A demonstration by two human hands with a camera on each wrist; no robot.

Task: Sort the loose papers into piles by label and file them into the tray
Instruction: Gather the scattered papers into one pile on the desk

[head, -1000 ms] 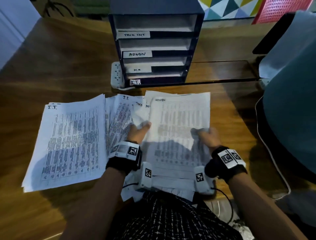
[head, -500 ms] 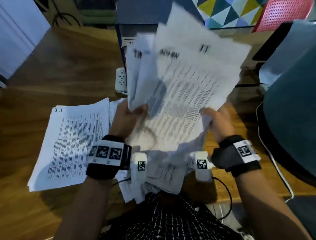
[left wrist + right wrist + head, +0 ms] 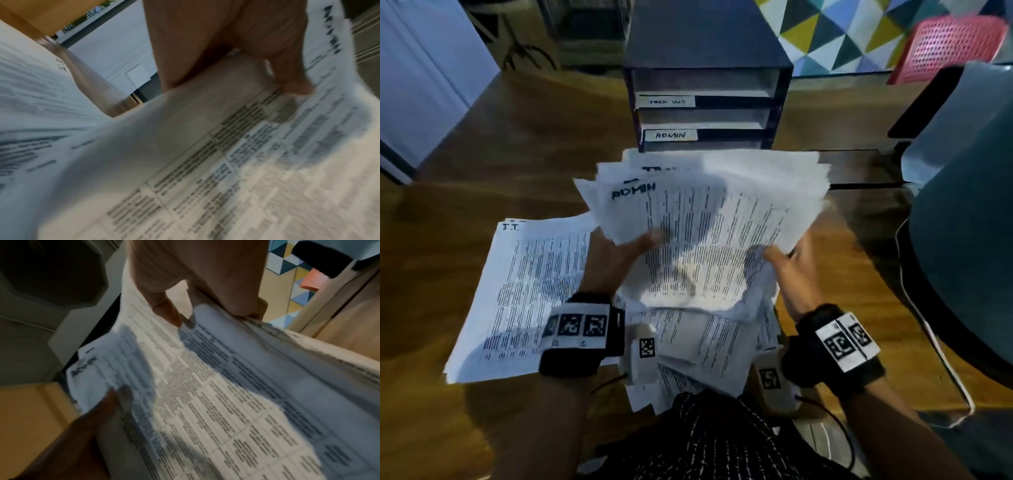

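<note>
Wooden desk (image 3: 482,164), both grips clenching fanned papers (image 3: 705,219) (edges splayed), tray (image 3: 705,102) behind

Wooden table (image 3: 493,164) with I.T. pile (image 3: 524,294), tray (image 3: 705,85)

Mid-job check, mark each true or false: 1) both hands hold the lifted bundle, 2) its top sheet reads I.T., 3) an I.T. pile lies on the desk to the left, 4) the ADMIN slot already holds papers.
1. True: the left hand and the right hand both grip the lifted bundle.
2. False: its top sheet reads ADMIN.
3. True: the I.T. pile lies flat on the desk, left of the bundle.
4. False: the ADMIN slot of the tray looks empty.
</note>
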